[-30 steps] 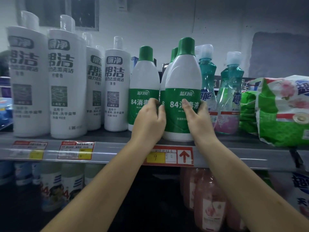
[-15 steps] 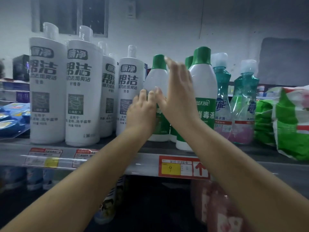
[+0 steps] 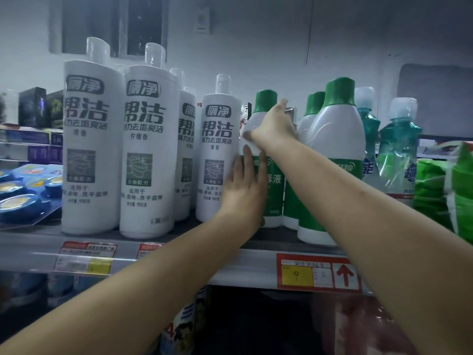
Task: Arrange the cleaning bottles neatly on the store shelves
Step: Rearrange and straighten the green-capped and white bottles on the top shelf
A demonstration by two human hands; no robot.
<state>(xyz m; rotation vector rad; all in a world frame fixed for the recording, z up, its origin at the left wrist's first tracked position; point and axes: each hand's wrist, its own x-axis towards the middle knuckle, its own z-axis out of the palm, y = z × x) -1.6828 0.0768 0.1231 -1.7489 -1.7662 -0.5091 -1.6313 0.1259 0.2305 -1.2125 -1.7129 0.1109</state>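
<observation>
At your far left, blue packs [image 3: 24,190] lie on the shelf [image 3: 179,252] with dark boxes [image 3: 33,107] behind them; next stand two tall white bottles [image 3: 90,149] side by side at the front edge, upright, with another white bottle [image 3: 185,160] set further back and a fourth, the shorter-looking white bottle [image 3: 217,155], upright just right of it. Your left hand [image 3: 243,185] lies flat with straight fingers against the lower part of the green-capped bottle [image 3: 263,129], in the gap between it and that fourth white bottle; it curls round nothing. Your right hand [image 3: 275,126] is higher, at the shoulder of the same green-capped bottle, thumb on its left side and fingers reaching round behind; whether they clasp it I cannot tell, since the fingers are hidden. That bottle stands upright on the shelf, set back from the edge; to its right stand a rear green-capped bottle [image 3: 313,114] and, nearer the edge, the front green-capped bottle [image 3: 335,149], close together. Further right come two teal bottles [image 3: 396,149] with clear caps, then green bags [image 3: 450,190]. Price tags [image 3: 317,272] hang on the shelf's front rail.
</observation>
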